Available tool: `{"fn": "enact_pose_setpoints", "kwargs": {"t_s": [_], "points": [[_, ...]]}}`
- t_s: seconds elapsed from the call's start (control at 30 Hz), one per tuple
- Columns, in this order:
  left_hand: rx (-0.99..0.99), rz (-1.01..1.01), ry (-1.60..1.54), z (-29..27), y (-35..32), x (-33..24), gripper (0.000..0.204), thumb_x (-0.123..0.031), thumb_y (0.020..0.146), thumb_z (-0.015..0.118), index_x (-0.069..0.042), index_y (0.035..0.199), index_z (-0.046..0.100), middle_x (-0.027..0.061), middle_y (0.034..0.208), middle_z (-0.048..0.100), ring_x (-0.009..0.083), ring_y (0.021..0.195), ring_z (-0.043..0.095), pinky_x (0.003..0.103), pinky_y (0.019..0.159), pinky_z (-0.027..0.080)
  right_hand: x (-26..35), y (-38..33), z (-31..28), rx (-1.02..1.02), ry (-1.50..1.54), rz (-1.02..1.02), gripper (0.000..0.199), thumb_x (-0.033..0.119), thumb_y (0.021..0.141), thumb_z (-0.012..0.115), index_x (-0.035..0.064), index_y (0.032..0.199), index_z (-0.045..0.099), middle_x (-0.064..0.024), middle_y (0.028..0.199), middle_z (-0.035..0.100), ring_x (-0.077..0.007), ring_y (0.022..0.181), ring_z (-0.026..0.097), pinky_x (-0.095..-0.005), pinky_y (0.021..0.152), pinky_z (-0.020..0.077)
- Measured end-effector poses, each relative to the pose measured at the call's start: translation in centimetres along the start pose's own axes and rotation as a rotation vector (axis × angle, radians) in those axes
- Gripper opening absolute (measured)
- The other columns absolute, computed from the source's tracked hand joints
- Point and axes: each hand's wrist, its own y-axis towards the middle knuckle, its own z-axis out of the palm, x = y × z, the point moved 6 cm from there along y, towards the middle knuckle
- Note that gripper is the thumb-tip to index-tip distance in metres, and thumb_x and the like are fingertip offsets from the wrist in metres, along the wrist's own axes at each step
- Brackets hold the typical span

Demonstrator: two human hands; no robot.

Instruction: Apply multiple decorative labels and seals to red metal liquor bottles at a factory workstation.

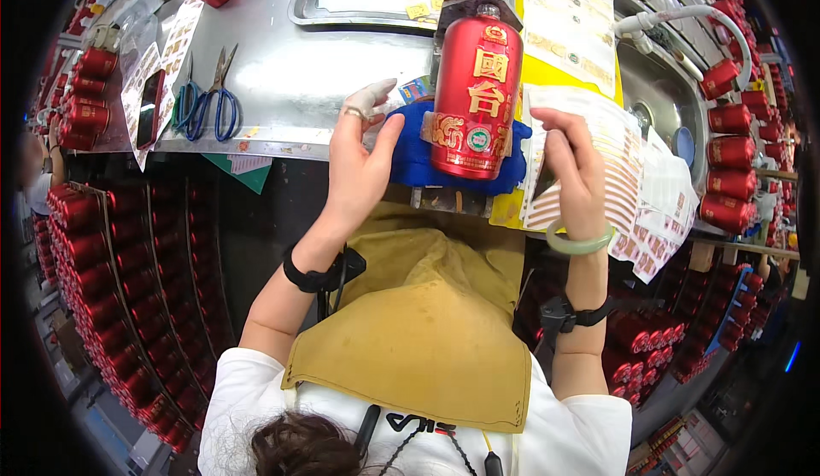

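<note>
Pinching a label sheet (568, 156), the right hand (574, 169) sits at three o'clock of the bottle (475, 92) — left hand (359, 156) open, steadying the blue cradle (410, 156) at nine; peel slowly, keep the bottle square.

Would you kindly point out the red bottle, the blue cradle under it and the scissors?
red bottle (475, 100): head view, middle of its body.
blue cradle (410, 156): head view, its left side beside the bottle.
scissors (224, 109): head view, its blue handle loops.

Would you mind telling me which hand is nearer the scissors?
Left. The left hand is at the blue cradle's left edge, just right of the scissors; the right hand is beyond the red bottle, on label sheets.
</note>
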Motion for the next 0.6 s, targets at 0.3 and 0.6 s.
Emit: {"fn": "enact_pose_setpoints", "kwargs": {"t_s": [0.3,0.6], "points": [[0.146,0.478,0.426,3.8,-3.8,-1.5,0.090,-0.041,0.084,0.078,-0.002,0.155,0.040,0.0316,0.167,0.015,0.0499,0.152,0.019,0.054,0.123,0.020,0.4,-0.4,4.6,-0.176,-0.415,-0.454,0.106,0.018,0.061,0.098,-0.0051,0.149,0.044,-0.0158,0.128,0.060,-0.0248,0.113,0.063,-0.0353,0.094,0.0519],[-0.042,0.560,0.385,3.8,-2.6,-4.3,0.091,-0.023,0.071,0.090,-0.003,0.149,0.046,0.0239,0.158,0.037,0.0445,0.146,0.031,0.054,0.118,0.031,2.9,-0.8,3.8,-0.113,-0.571,-0.481,0.104,0.035,0.062,0.097,-0.0069,0.143,0.049,-0.0217,0.127,0.057,-0.0327,0.116,0.060,-0.0374,0.098,0.0490]]}}
